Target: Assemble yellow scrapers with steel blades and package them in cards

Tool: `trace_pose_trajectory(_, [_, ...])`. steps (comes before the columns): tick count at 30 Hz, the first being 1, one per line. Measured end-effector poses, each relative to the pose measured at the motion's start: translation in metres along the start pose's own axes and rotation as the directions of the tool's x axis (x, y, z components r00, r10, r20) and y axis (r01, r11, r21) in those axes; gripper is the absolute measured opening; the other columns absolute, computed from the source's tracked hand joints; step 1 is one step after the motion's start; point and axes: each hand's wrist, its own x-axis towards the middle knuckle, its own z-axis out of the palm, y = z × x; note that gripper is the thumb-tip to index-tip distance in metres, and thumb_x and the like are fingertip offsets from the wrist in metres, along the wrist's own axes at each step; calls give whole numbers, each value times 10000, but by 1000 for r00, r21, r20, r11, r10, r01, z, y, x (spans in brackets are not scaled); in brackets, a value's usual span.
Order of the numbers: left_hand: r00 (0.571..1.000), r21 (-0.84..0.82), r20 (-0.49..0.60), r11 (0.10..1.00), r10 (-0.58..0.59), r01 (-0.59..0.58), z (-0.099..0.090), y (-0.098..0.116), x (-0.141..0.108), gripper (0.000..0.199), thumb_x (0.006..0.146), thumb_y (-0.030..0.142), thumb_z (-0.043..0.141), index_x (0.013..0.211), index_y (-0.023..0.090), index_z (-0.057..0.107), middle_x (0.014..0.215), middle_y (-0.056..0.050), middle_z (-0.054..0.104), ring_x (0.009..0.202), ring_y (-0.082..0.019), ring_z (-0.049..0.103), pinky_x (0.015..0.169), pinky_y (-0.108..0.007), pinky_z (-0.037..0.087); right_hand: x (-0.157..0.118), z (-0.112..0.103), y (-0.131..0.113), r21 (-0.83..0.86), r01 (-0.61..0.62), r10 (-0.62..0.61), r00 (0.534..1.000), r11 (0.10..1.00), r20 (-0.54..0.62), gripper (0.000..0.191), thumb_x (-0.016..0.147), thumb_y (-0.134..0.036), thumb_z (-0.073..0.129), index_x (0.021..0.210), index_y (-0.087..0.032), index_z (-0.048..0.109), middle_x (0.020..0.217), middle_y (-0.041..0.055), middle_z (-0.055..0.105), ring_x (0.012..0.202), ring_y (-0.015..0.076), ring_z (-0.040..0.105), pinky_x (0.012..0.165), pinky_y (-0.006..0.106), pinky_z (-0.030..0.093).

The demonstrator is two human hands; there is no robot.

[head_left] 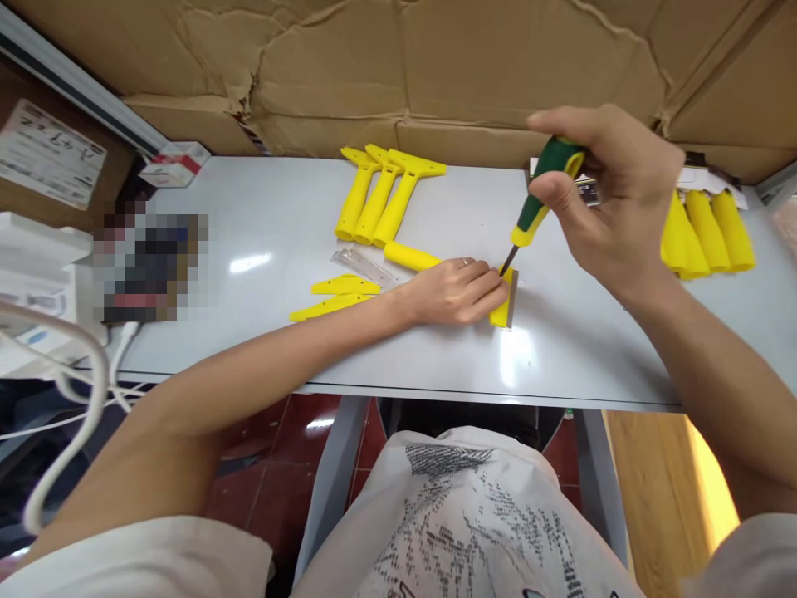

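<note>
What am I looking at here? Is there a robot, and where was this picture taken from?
There is no robot here, just a person working with bare hands. The single picture comes from a camera worn on the person's head, looking forward and down, so the shirt shows at the bottom.

The right hand holds a green and yellow screwdriver, its tip down at the yellow tool that the left hand steadies on the table.

Beyond that lie three T-shaped yellow handles. Flat yellow pieces and clear strips lie near the left forearm, and more yellow handles sit at the far right. An area on the left is pixelated, so I cannot tell what is there.
</note>
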Motion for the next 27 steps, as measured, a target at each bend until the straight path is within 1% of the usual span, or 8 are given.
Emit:
trace_pose_trajectory(2, [1000,-15,0,1000,-18,18,3,0,-1,253,1068,50,557,869,154,674,753,-23,701,657,-142,632,586,-287,484,-4,-1,8,-104,95,-94,995,990,9,394,1023,-643,683,1337,-434,795,1095,33,764,967,251,729,933,450,632])
trace_pose_trajectory(4, [998,-24,3,997,-68,68,6,0,-3,263,1070,72,578,838,180,640,720,2,673,638,-137,613,557,-294,450,-7,-2,17,3,54,-54,997,999,47,418,1075,-625,597,1444,-474,722,1230,24,775,1068,266,767,968,480,660])
trace_pose_trajectory(6, [990,-36,10,989,-142,143,9,-1,-5,251,1079,115,596,842,195,625,704,19,652,618,-133,595,529,-301,412,-9,-3,27,191,-36,24,998,981,65,408,1012,-587,731,1405,-481,724,1333,7,764,1107,272,793,934,477,701])
trace_pose_trajectory(9, [979,-73,16,976,-204,205,11,0,-8,207,1079,151,619,876,189,640,724,19,667,618,-128,607,528,-309,408,-13,-1,39,288,6,11,998,958,-57,392,898,-492,898,1263,-420,772,1107,9,801,1025,266,809,863,471,735])
trace_pose_trajectory(13, [985,-65,17,983,-172,173,10,0,-8,222,1073,121,627,863,191,639,729,30,677,630,-120,611,551,-295,427,-17,2,42,247,44,2,983,968,-183,357,892,-550,890,1203,-402,797,965,3,778,945,247,805,782,436,727])
trace_pose_trajectory(17, [989,-13,29,989,-145,146,10,1,-8,297,1087,118,607,803,202,602,761,28,709,690,-119,660,567,-294,421,-17,-1,35,364,-54,63,998,930,-13,368,956,-617,789,1276,-435,772,1215,8,821,1019,277,823,918,501,700])
trace_pose_trajectory(20, [992,-7,31,992,-122,123,10,1,-10,305,1079,90,595,794,198,585,785,13,728,759,-127,705,564,-305,398,-17,-1,32,447,-94,100,995,890,11,354,912,-597,838,1204,-415,752,1229,3,814,1053,293,814,972,519,680])
trace_pose_trajectory(27, [996,-12,79,999,-47,48,6,1,-9,272,1078,86,577,842,202,647,842,-4,754,790,-136,714,603,-287,471,-16,0,31,259,-9,47,989,966,-143,375,817,-623,916,1100,-399,814,997,-3,658,861,190,661,752,341,615])
